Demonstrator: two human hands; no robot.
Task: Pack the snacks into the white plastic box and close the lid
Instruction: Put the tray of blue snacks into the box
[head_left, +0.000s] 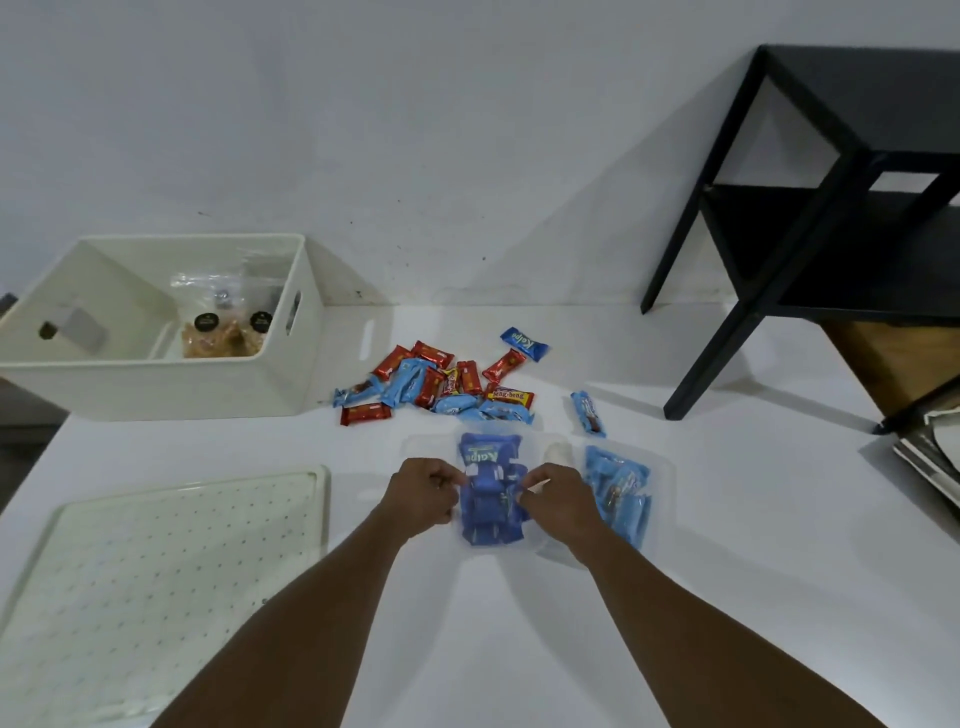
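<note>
You're holding the clear bag (491, 499) of dark blue snack packs with both hands, mid-table (727, 519). Your left hand (423, 491) is pinching the bag's 9 o'clock edge with its fingers curled in. Your right hand (556, 499) is pinching the 3 o'clock edge the same way. Can't tell whether the bag is resting on the table or riding just above it.

The white box (156, 384) is sitting at 10 o'clock from your hands, well apart, with its top open. It's holding clear bags of brown snacks (228, 322) with round black labels, toward its 3 o'clock end.

The lid (156, 571) is lying flat at 8 o'clock, apart from the box.

The loose pile (447, 387) of red and light blue packs is lying at 12 o'clock, just beside the box's 3 o'clock wall. A single dark blue pack (524, 343) is lying beyond the pile at 1 o'clock. A single light blue pack (588, 413) is lying nearer you, also at 1 o'clock.

A second clear bag (621, 493) of light blue packs is lying at 3 o'clock, just beside your right hand.

A black side table (831, 208) is standing at 2 o'clock, well apart.
</note>
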